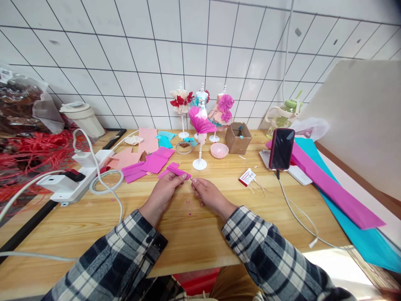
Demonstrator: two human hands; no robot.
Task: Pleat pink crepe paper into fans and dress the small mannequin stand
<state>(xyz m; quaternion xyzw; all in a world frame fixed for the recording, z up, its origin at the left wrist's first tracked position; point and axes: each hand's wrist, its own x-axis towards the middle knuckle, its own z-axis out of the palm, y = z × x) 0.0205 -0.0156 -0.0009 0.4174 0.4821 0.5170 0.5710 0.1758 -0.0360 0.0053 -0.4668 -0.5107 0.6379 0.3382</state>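
Observation:
Near the middle of the wooden table, my left hand (165, 190) is closed on a folded strip of magenta paper (178, 170). Just right of it, my right hand (209, 193) is pinched at the strip's right end; what lies between its fingertips is too small to tell. Behind my hands stands a small white mannequin (199, 163) with a magenta paper fan (200, 122) on it. Tiny magenta scraps (188, 202) lie on the table between my wrists.
Magenta sheets (156, 159) and a tape roll (106, 182) lie left, beside a power strip (83, 177). Behind are dressed mannequins (181, 104), a pink bowl (219, 150) and a cardboard box (238, 140). At right are a small packet (247, 177) and an upright phone (282, 149).

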